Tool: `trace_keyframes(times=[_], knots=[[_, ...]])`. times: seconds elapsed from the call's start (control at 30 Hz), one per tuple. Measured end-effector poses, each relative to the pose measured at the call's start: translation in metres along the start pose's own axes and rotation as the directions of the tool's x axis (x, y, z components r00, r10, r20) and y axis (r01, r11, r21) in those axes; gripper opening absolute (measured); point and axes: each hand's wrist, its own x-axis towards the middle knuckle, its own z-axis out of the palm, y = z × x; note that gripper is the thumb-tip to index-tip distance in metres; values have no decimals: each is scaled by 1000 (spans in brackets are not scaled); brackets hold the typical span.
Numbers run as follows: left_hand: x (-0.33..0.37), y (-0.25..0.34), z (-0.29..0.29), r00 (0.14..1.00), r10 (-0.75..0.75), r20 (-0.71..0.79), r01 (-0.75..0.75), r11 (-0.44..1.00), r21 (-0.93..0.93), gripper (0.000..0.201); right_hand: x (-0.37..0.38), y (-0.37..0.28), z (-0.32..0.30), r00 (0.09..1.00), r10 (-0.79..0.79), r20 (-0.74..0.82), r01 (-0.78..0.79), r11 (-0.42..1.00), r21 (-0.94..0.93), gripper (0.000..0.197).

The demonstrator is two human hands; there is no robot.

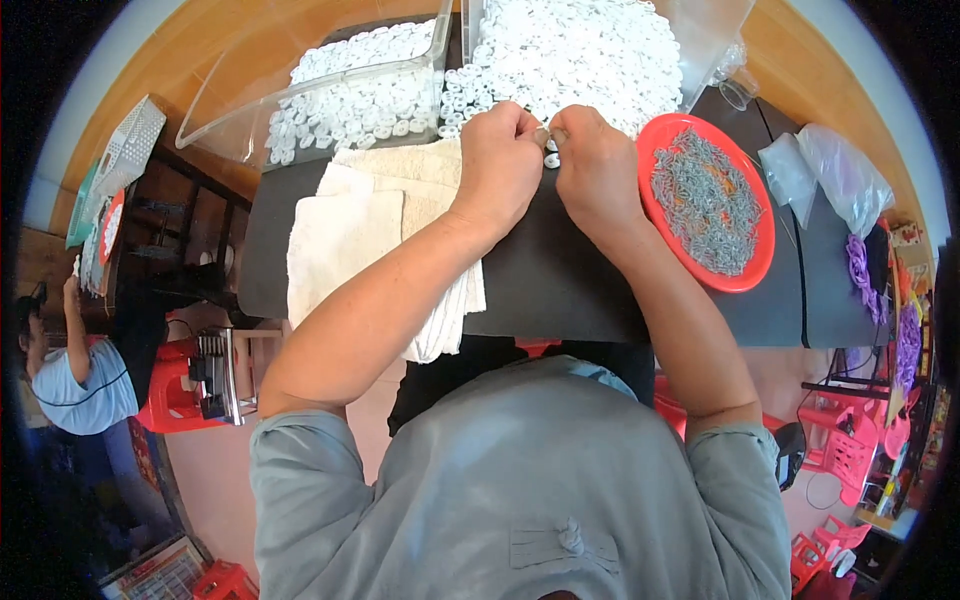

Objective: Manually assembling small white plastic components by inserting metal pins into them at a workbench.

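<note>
Beside the cloths (340, 245), the left hand (500, 165) pinched its fingertips together. White pieces (580, 55) lay heaped beyond, a few between the hands. The right hand (597, 175) pinched too, near the red bowl (740, 284); I couldn't tell what either held.

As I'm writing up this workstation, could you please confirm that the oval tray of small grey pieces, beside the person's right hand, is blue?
Not quite: the oval tray is red, not blue, as the head view shows. It does hold small grey pieces, beside the person's right hand.
</note>
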Motion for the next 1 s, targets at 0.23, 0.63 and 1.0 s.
trace_keyframes(times=[0.23, 0.63, 1.0], knots=[[-1, 6, -5, 997, -55, 55, 59, 996, -61, 12, -2, 2, -3, 999, 6, -33, -2, 994, 111, 7], [-1, 13, -8, 986, -134, 102, 142, 987, -79, 12, 3, 8, -7, 999, 4, 44, -8, 997, 78, 7], [0, 5, -4, 999, -34, 14, 35, 997, -74, 13, 1, 3, -4, 1000, 25, 0, -25, 999, 32, 6]])
